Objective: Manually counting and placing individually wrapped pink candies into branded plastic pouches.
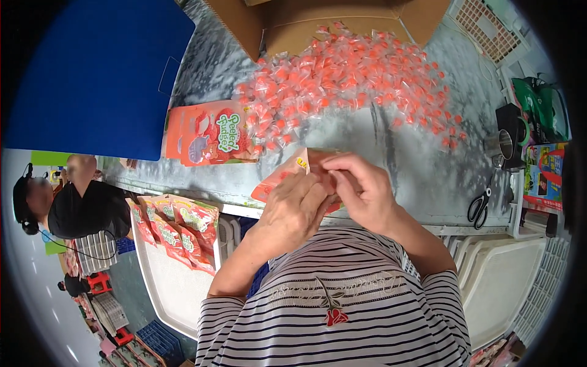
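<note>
In front of my body, near the table's front edge, I hold a red candy pouch. My left hand is closed round its near side, with the fingers curled over the front. My right hand pinches the pouch's right upper edge between thumb and fingers. Much of the pouch is hidden behind my hands. Just beyond lies a wide heap of red candies in clear wrappers. Left of them, a stack of flat red pouches rests on the table.
An open cardboard box stands behind the candies. A blue panel is at far left. Filled pouches lie in a white tray beside me. Scissors and a metal cup are at right. A co-worker sits leftward.
</note>
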The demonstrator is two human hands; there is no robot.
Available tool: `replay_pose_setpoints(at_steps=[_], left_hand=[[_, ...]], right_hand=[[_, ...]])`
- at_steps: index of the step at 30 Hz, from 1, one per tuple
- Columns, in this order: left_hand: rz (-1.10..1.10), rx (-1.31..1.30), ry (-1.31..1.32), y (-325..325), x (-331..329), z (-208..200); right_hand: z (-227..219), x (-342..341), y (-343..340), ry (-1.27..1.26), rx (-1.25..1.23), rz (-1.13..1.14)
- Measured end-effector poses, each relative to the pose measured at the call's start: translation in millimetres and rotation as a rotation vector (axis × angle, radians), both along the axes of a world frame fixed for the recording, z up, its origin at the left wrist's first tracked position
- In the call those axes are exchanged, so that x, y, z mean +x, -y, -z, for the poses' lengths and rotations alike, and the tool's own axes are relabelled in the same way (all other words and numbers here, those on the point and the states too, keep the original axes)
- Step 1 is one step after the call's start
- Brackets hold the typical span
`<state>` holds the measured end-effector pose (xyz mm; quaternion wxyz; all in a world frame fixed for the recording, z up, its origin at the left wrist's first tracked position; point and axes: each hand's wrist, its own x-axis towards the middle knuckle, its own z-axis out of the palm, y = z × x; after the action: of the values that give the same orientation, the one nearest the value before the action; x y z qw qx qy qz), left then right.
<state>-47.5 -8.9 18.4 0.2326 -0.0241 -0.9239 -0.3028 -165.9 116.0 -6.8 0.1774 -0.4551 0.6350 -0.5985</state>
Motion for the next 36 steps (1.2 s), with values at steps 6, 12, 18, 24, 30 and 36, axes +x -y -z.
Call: replay_pose_setpoints(at_steps=[6,12,18,24,30,36], left_hand=[[0.072,-0.087,0.084,-4.6,9.4,-14.8],[-0.161,0.026,0.099,8.0,18.2,-8.4],[-0.333,0.144,0.099,12.3,27.1,-25.4],[-0.322,0.079,0.046,11.7,24.5,-20.3],[-0.324,0.073,0.045,10.5,24.0,-19.3],[-0.307,0.122,0.07,11.6,20.0,-14.8]], right_hand=[[-27.7,-7.3,-10.3,-0.449,0.195,-0.264],[2.5,-59.6,-42.4,0.273,0.147,0.216],[117.1,-209.5,-138.7,-0.905,0.525,0.896],[124.3,-221.5,-167.1,-0.785,0.615,0.712],[136.5,-176.3,-163.6,-0.648,0.461,0.799],[137.3,-90.8,-120.7,-0.63,0.469,0.75]])
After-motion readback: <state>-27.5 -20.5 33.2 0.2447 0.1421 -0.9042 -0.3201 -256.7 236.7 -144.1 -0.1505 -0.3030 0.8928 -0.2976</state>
